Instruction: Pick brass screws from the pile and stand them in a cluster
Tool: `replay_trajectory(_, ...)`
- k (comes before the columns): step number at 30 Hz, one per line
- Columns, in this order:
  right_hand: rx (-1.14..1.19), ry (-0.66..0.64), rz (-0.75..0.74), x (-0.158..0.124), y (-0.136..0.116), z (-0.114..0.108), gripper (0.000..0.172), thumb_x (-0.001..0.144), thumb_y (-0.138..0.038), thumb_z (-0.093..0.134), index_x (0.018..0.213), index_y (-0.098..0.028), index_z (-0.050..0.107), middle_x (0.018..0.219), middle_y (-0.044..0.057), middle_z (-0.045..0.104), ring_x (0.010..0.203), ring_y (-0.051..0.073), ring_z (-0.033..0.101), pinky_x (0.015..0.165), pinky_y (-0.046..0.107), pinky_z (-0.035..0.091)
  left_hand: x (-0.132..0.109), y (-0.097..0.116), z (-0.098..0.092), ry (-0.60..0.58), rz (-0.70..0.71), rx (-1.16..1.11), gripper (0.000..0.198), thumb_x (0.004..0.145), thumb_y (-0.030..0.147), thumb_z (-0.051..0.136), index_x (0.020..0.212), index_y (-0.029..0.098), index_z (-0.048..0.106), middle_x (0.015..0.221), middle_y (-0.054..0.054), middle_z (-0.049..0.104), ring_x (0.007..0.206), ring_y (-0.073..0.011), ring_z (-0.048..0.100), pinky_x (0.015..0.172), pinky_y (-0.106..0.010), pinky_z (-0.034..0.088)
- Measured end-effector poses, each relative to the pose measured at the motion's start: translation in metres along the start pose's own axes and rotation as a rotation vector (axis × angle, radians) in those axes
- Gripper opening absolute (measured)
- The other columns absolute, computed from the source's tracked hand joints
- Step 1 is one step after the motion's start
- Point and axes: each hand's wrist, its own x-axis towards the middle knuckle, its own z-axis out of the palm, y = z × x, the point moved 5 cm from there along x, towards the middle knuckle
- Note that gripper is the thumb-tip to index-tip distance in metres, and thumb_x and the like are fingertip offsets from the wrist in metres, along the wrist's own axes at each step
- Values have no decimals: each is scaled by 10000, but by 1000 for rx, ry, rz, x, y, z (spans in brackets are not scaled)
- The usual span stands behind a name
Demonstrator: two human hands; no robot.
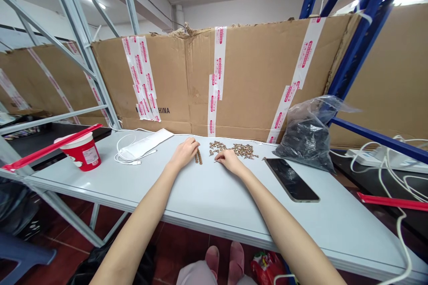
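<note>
The left hand (185, 152) lies palm down with its fingers curled, the tips against a short row of brown pieces (199, 157) laid side by side on the white table (207, 200); whether it grips the row or merely steadies it cannot be told. Just beside it, the right hand (230, 159) has its fingertips drawn together on what looks like a single piece (216, 160), held low over the tabletop between the row and the loose pile of brown pieces (236, 149) behind the knuckles. The work in hand reads as taking pieces one by one from the pile and lining them up in the row. Judged from this, adding the pinched piece would call for a fine, level placement at the row's end, with the left fingers keeping the row from scattering. Further out lie a dark phone (291, 179) and a black plastic bag (306, 136) to the right, and a white cable (125, 153) and red cup (82, 151) to the left
</note>
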Motion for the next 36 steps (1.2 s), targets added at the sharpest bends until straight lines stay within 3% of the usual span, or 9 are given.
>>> replay_trajectory(7,107,52,13,-1,-3,1,158,722,-134,560,793,-187,691,817,22,690,759,136,597,768,260,430,-1,23,-2,14,104,-67,308,875,285,386,1156,185,461,947,-64,541,947,-184,490,802,-302,406)
replay_trajectory(12,545,161,116,5,1,-3,184,680,-182,596,853,-148,650,864,57,675,762,134,603,768,284,456,-4,36,1,-15,204,-41,317,886,370,374,1129,188,463,927,-63,550,898,-176,509,744,-282,420)
replay_trajectory(16,795,166,135,7,-2,-1,248,626,-234,646,858,-151,623,819,52,668,778,141,612,784,298,461,-5,38,5,-17,244,-28,294,916,344,291,1045,191,506,894,-62,554,868,-161,513,711,-264,420)
replay_trajectory(24,945,102,186,2,-9,6,339,578,-292,685,878,-175,580,743,27,668,749,159,626,779,318,451,-5,40,9,-16,270,28,331,930,238,227,952,179,552,810,-59,541,781,-141,500,637,-233,399)
replay_trajectory(29,977,108,204,1,-10,4,339,562,-318,686,835,-188,534,691,4,646,704,143,610,752,292,442,-2,38,8,-19,232,60,356,928,333,245,847,162,547,785,-61,547,760,-154,508,634,-250,392)
replay_trajectory(33,962,124,209,1,-9,3,347,551,-332,682,822,-189,518,685,-4,628,694,140,592,735,289,434,-3,38,8,-42,221,54,291,920,332,282,964,174,523,809,-56,542,771,-156,510,662,-252,400)
replay_trajectory(36,966,131,200,2,-9,2,345,546,-327,681,813,-188,512,660,-10,617,688,140,586,731,290,426,-5,39,8,-68,234,88,235,903,188,294,1007,199,505,816,-42,528,751,-145,497,636,-233,390)
